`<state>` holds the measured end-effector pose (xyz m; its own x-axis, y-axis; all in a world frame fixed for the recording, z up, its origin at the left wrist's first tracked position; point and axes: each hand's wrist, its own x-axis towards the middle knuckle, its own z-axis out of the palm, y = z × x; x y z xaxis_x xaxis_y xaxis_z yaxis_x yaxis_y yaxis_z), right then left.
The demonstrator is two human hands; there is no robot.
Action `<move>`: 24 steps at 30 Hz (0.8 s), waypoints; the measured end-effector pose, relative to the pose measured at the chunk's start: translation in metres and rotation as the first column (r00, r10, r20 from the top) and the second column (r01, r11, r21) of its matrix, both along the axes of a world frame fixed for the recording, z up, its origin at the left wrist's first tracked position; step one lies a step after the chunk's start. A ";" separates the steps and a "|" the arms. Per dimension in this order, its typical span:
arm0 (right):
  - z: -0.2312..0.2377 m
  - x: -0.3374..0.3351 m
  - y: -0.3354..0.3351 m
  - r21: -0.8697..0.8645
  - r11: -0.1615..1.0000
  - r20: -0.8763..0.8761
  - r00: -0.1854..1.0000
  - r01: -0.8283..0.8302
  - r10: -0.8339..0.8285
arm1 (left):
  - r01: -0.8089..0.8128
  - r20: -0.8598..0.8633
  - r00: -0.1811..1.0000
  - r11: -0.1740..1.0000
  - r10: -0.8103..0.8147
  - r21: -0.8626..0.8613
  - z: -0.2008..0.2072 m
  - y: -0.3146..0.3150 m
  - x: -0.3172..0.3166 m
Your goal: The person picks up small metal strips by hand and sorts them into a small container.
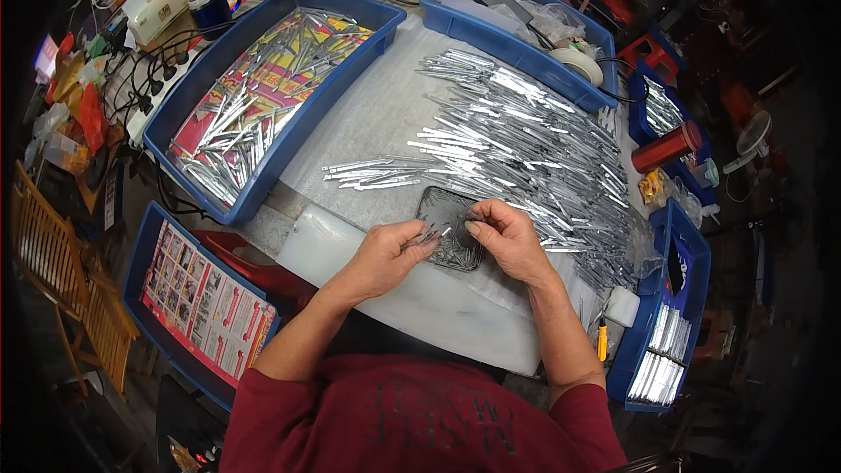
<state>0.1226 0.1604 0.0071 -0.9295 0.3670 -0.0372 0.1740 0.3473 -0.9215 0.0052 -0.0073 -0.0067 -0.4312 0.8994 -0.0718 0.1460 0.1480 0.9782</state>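
A small dark tray [481,260] lies before me on the worktable, with many fine dark metal pins inside. My left hand [390,256] is closed at the tray's left side, thumb and fingers pinching a few small slim metal pieces [435,235]. Over the tray's right edge, my right hand [511,241] has its thumb and fingertips pressed together; whatever is between them is too small to make out. A wide heap of flat silvery metal strips [517,149] spreads just beyond both hands, with a few strips trailing off to the left.
At the left stands a blue tray [372,57] of loose metal strips; a lower blue tray [201,252] holds a printed sheet. A blue bin [517,52] with plastic bags sits at the back. Rightward are a yellow-handled tool [603,342] and a blue tray [624,368] of stacked strips.
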 end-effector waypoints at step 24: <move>-0.005 0.001 -0.020 -0.417 0.909 -0.195 0.974 0.023 -0.114 | 0.027 -0.116 0.993 0.998 -0.021 0.052 0.004 0.005 0.008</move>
<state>0.1240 0.1401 0.0019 -0.9056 0.4241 -0.0051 -0.0292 -0.0743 -0.9968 0.0130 -0.0027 -0.0030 -0.4123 0.9107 0.0259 0.2609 0.0908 0.9611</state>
